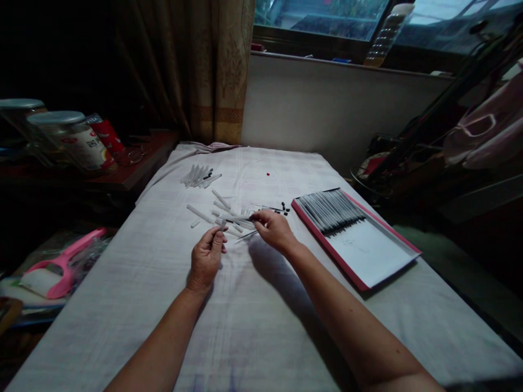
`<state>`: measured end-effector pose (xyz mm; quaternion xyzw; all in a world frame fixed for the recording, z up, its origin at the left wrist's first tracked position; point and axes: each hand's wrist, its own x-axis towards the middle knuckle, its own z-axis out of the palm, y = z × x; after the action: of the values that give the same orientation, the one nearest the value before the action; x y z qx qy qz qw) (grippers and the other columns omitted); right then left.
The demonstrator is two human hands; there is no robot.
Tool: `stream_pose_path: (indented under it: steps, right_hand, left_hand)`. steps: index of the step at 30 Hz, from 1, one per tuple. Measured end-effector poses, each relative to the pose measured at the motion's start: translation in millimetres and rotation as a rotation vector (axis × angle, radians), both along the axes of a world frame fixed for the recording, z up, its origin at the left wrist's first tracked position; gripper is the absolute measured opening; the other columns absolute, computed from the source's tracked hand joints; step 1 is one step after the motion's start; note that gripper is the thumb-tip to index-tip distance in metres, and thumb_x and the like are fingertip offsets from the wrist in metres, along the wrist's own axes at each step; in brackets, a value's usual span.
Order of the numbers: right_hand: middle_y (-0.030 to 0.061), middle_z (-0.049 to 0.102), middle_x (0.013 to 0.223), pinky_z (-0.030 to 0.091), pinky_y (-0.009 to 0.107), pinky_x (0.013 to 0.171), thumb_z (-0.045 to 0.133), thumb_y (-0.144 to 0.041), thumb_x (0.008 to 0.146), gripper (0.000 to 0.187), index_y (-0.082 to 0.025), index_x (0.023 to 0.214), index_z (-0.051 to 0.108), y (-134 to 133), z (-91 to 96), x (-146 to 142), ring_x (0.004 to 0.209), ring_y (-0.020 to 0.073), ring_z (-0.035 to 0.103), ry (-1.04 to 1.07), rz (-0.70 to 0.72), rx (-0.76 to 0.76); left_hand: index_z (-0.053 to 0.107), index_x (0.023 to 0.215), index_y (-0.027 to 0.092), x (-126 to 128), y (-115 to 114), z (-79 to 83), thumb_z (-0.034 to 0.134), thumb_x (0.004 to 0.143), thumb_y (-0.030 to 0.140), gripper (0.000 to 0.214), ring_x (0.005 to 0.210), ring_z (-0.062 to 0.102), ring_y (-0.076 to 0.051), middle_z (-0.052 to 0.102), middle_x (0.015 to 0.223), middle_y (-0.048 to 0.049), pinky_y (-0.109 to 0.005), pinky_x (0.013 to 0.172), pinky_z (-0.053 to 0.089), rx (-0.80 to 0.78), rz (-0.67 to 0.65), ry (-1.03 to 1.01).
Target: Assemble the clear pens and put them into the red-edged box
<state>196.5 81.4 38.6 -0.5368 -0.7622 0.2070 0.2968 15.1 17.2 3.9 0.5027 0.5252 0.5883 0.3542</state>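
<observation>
My left hand [207, 255] rests on the white cloth, fingers closed round a short clear pen barrel [223, 224] that sticks up from the fingertips. My right hand [274, 228] pinches a thin pen refill [242, 218] that points left toward the barrel. Loose clear barrels [212, 209] lie scattered just beyond both hands. A second bunch of barrels [199, 177] sits farther back on the left. Small black caps [283, 208] lie right of my right hand.
A shallow red-edged white tray [370, 256] on the right holds a row of several assembled pens [330, 209]. The cloth-covered table [253, 326] fills the middle. Jars [77, 139] stand on a dark shelf at left. A pink tool [61, 267] lies lower left. Curtain and window behind.
</observation>
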Motion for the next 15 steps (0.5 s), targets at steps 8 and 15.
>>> stream_pose_path:
  steps: [8,15]
  right_hand:
    - [0.0115,0.073,0.099,0.048,0.03,0.071,0.052,-0.038,0.091,0.027,-0.022,0.095,0.074,6.2,-7.2,-36.2,0.09,0.0243,0.068,-0.586,0.02,-0.056]
    - [0.0114,0.072,0.103,0.045,0.029,0.073,0.044,-0.031,0.096,0.025,-0.02,0.108,0.064,4.1,-6.6,-25.3,0.091,0.0223,0.067,-0.512,-0.002,-0.029]
  left_hand:
    - [0.072,0.1,0.019,-2.7,3.0,-3.0,0.06,0.084,0.044,0.032,0.061,0.059,-0.012,0.067,0.078,-0.0024,-0.023,0.06,0.051,0.08,0.062,0.179]
    - [0.073,0.097,0.02,-3.4,2.7,-1.6,0.059,0.086,0.037,0.025,0.083,0.067,-0.018,0.071,0.09,-0.0057,-0.028,0.079,0.053,0.164,0.036,0.322]
